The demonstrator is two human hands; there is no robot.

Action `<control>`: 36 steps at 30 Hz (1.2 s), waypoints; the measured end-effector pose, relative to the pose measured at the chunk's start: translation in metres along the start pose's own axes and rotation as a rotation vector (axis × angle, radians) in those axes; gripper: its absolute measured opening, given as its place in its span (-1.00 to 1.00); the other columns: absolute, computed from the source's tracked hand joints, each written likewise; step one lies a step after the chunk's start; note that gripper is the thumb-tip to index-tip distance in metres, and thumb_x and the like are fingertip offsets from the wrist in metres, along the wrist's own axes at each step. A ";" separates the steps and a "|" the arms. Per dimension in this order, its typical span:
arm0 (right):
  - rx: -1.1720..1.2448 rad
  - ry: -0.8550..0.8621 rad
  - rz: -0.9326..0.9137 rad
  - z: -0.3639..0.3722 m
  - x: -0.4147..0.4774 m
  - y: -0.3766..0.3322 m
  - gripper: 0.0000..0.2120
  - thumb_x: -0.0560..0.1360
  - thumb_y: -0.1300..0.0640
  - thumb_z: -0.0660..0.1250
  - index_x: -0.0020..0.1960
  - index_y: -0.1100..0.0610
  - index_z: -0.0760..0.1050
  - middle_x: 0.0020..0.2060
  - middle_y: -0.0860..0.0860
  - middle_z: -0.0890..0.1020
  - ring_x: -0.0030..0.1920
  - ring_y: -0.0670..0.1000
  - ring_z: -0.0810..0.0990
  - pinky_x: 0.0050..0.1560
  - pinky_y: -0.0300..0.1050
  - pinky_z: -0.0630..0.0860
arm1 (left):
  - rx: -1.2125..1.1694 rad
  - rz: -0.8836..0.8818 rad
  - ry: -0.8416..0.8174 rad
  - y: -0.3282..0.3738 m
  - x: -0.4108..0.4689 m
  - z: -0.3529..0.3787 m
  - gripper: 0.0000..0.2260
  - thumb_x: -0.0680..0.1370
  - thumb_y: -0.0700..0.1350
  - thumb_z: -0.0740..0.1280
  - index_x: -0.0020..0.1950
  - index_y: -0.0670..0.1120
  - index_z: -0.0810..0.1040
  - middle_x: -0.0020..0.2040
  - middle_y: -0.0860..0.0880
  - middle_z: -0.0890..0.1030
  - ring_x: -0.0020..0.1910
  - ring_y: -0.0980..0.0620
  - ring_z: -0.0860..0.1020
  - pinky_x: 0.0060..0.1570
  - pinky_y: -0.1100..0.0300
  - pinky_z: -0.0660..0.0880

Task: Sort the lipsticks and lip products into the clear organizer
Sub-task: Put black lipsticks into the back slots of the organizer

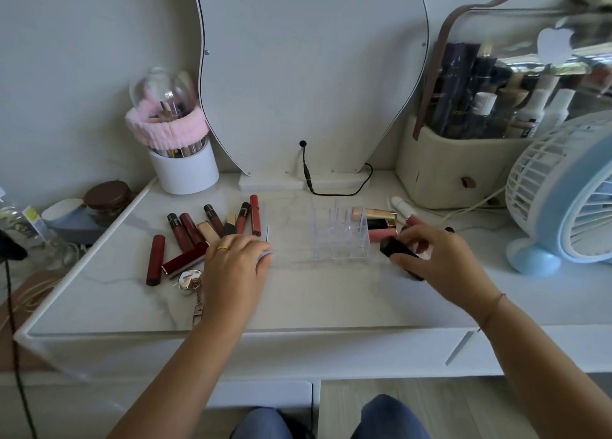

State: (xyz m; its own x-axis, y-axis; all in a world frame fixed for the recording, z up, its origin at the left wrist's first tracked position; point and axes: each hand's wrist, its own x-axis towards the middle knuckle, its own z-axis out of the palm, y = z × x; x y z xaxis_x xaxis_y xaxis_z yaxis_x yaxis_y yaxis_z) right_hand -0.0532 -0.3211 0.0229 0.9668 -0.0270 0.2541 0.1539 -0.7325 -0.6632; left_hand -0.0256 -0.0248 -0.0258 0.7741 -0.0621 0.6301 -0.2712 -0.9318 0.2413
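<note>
The left hand [236, 259] lies flat, fingers relaxed, covering the ends of some loose lipsticks [190, 228]. The clear organizer [341, 236] between the hands is faint, and the right hand [430, 256] grips a half-hidden black tube [395, 248] beside it.

The tabletop [314, 299] under both hands is smooth and marble-patterned, white with faint grey veins and a soft sheen. Between the fingers of the left hand [236, 263] and the right hand [430, 256] stands the clear organizer [341, 236], hard transparent plastic, glossy at its edges. The black lipstick [395, 248] held in the right fingers looks like glossy plastic. Behind the left fingers lie lip gloss tubes [191, 228] of see-through plastic with black caps. Beside them a dark red lipstick case [185, 259] shines like lacquer, and the red tube [155, 259] farther out looks matt. A gold-coloured metal ring [223, 248] gleams on one left finger.
</note>
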 end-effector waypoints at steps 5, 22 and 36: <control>0.542 0.045 -0.024 0.000 0.039 -0.047 -0.80 0.37 0.26 0.44 -0.08 0.06 0.52 -0.18 0.04 0.67 -0.18 -0.03 0.63 -0.13 -0.20 0.56 | -0.013 -0.001 0.006 0.000 0.000 0.000 -0.85 0.33 -0.18 0.51 -0.13 -0.05 0.65 -0.14 0.02 0.67 -0.10 -0.09 0.58 -0.05 0.06 0.41; 0.327 -0.055 -0.138 0.045 0.111 -0.064 -0.80 0.41 0.22 0.42 0.02 0.04 0.57 -0.20 -0.04 0.66 -0.21 -0.18 0.63 -0.01 -0.31 0.54 | -0.114 -0.021 -0.017 -0.008 0.001 0.004 -0.90 0.39 -0.11 0.41 -0.11 -0.03 0.64 -0.12 0.05 0.67 -0.08 -0.05 0.60 -0.08 0.05 0.47; 0.140 -0.076 -0.138 0.063 0.110 -0.059 -0.83 0.39 0.08 0.43 -0.03 0.06 0.61 -0.16 -0.12 0.62 -0.12 -0.21 0.52 -0.20 -0.47 0.35 | -0.145 -0.032 -0.036 -0.009 0.000 0.004 -0.89 0.40 -0.16 0.47 -0.09 -0.04 0.65 -0.10 0.03 0.68 -0.07 -0.05 0.60 -0.06 0.03 0.48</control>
State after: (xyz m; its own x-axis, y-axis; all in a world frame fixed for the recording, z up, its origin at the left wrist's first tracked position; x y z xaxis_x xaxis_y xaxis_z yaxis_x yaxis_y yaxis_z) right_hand 0.0569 -0.2378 0.0454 0.9463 0.1221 0.2995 0.3079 -0.6238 -0.7184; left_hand -0.0204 -0.0179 -0.0309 0.8030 -0.0485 0.5941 -0.3237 -0.8724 0.3663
